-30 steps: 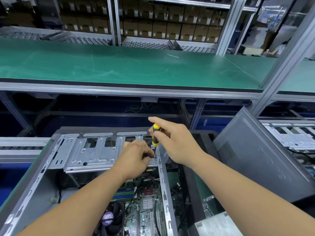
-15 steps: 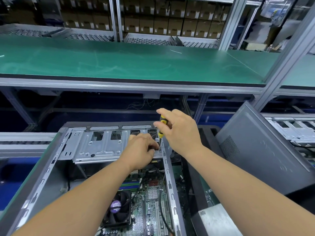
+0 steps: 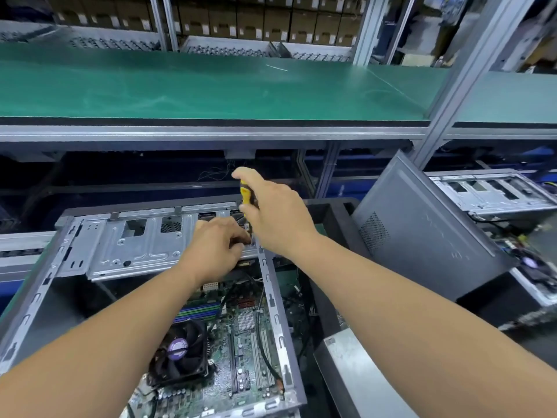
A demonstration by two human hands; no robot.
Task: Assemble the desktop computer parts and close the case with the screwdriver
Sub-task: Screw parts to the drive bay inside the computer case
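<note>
An open computer case (image 3: pixel 272 300) lies flat before me, its motherboard (image 3: pixel 241 351) and black CPU fan (image 3: pixel 180 354) exposed. A silver drive bracket (image 3: pixel 132 245) spans the case's far end. My right hand (image 3: pixel 277 218) is shut on a yellow-and-black screwdriver (image 3: pixel 245 196), held upright over the bracket's right corner. My left hand (image 3: pixel 217 245) pinches something small at that same corner, right beside the screwdriver's shaft; what it holds is hidden by the fingers.
A grey side panel (image 3: pixel 422 233) leans upright to the right of the case. A metal box (image 3: pixel 355 366) lies at the lower right. Another open chassis (image 3: pixel 494 194) sits at far right. A green shelf (image 3: pixel 211 89) runs above, with cardboard boxes (image 3: pixel 256 19) behind.
The view has drifted, showing more of the motherboard. Both hands stay at the bracket's right corner; the right hand's fingers have shifted around the screwdriver handle.
</note>
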